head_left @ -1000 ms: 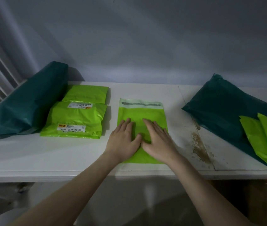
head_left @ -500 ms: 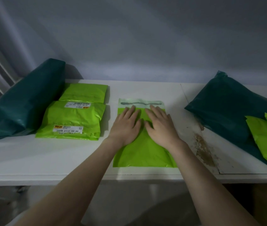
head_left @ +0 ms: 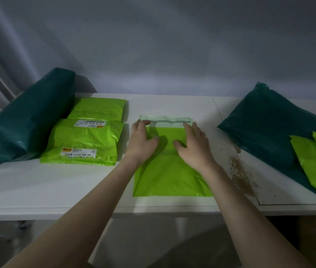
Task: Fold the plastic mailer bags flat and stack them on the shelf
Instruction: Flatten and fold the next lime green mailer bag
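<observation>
Head view. Lime mailer (head_left: 169,171) flat on white shelf (head_left: 37,186), centre of frame, pale flap (head_left: 165,120) with grey adhesive strip at far end, flap unfolded. Left hand (head_left: 141,141) and right hand (head_left: 193,145) on mailer's upper half, fingers straight, spread, tips at flap corners, gripping nothing. Left of centre: folded lime mailers (head_left: 84,140), lower label reads "202B E034 00 32"; upper label too small. Dark green bags (head_left: 23,120) far left, far right.
</observation>
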The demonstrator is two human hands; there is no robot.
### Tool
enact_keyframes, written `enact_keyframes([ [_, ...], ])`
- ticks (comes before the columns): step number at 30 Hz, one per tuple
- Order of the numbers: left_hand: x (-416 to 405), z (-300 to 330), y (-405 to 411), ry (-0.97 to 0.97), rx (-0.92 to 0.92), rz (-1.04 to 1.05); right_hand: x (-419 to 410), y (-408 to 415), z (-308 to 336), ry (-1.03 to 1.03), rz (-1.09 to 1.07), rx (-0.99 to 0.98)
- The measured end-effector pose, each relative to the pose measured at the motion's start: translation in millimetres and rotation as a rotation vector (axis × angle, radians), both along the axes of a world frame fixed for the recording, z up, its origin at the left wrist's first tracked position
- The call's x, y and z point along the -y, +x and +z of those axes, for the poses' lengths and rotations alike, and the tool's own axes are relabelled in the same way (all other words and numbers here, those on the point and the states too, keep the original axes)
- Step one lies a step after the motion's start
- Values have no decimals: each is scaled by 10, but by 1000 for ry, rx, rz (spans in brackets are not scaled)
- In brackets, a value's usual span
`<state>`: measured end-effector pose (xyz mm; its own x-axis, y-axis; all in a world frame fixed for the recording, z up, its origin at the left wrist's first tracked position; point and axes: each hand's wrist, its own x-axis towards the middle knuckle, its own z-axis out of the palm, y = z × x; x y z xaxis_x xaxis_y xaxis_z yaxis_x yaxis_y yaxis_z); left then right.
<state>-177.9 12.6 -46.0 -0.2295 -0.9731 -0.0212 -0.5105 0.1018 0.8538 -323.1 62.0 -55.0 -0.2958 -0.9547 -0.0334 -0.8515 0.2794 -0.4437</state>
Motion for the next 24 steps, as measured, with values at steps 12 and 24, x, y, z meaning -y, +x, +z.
enact_keyframes([
  [12, 13, 40, 141, 331, -392, 193, -97, -212, 87, 8, -231, 266],
  [24, 89, 89, 227, -155, 54, 117, -100, -325, 187, -182, -274, 310],
])
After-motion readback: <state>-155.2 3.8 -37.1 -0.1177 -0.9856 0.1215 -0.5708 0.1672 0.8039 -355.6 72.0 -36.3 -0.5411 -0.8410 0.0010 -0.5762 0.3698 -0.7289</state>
